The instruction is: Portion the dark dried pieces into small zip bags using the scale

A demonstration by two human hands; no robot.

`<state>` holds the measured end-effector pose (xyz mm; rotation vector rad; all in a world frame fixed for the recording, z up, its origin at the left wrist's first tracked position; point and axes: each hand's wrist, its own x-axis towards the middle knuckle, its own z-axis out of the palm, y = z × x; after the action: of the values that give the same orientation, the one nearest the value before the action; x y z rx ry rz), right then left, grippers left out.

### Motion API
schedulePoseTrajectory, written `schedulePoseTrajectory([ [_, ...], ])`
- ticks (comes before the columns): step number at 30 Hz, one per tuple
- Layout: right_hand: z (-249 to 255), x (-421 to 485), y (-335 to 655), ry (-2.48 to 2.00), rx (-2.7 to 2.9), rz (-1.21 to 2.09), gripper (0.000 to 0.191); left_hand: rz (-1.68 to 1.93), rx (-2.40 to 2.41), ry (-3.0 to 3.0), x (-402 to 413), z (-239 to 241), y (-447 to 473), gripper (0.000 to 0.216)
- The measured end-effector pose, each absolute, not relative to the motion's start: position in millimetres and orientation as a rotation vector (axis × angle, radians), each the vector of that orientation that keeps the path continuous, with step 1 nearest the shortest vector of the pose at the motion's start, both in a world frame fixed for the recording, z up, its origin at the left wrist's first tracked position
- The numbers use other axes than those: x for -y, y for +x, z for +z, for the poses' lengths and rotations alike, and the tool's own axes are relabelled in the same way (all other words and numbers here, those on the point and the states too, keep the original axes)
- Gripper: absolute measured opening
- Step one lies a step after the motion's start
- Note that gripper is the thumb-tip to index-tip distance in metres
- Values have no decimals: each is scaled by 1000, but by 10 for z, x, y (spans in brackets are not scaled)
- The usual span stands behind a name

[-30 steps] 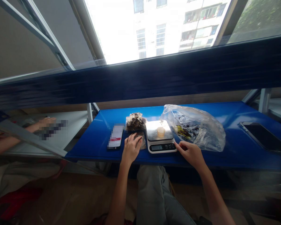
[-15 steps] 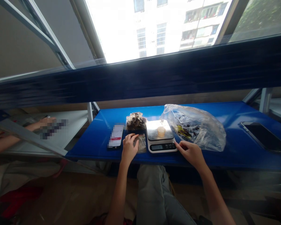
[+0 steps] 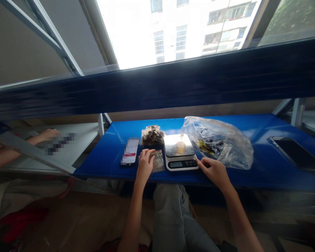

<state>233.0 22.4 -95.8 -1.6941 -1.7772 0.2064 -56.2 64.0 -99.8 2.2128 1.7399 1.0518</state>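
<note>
Head view: two hands at a kitchen scale [image 3: 180,154] on a blue table [image 3: 252,171].

Left hand [image 3: 145,165]: fingers pinched together on the top edge of a small clear pouch [image 3: 157,161] lying flat just left of the scale. Right hand [image 3: 215,171]: fingers loosely curled, holding nothing, index tip at the scale's front right corner. Small yellow cup [image 3: 181,147] on the scale platform. Filled packet [image 3: 152,135] behind the pouch; phone [image 3: 130,156] to its left; large clear plastic bag [image 3: 220,141] right of the scale; second phone [image 3: 296,154] far right. Another person's hand [image 3: 48,134] at the neighbouring white surface.
</note>
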Motion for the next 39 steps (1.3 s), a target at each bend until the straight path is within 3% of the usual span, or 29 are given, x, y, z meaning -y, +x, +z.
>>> schedulePoseTrajectory([
  [18, -966, -225, 2332, -1717, 1765, 212, 48, 907, -1808, 2255, -624, -966, -535, 25],
  [39, -972, -226, 2342, -1706, 1762, 228, 49, 1021, -1876, 2211, -629, -961, -522, 15],
])
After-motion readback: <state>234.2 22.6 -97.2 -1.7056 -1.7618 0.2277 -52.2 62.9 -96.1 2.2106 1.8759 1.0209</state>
